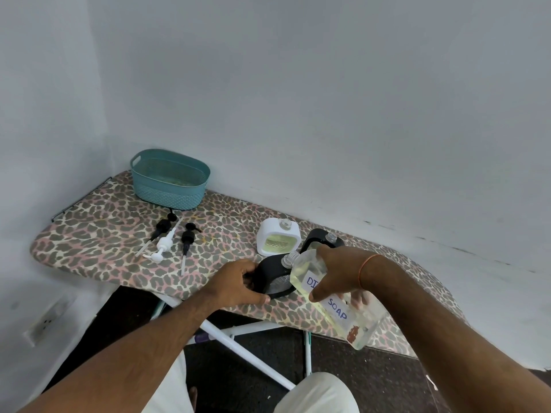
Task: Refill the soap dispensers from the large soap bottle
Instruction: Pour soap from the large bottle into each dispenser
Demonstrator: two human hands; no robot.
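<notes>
Your right hand [337, 275] held big soap bottle [334, 302], fingers wrapped round it, tipped so its open mouth met neck of near black dispenser [275, 278]; looked like pouring.

Your left hand [241, 283] gripped that dispenser's side, likely so it would not slide on leopard-print ironing board [98, 231].

Behind: white dispenser [278, 241], pump off, yellow-green soap showing in its window. Second black dispenser [323, 238] beside it, partly hidden by your hand.

Three pumps [171, 241] lay off to left, out of way.

Far corner: teal basket [170, 178].
</notes>
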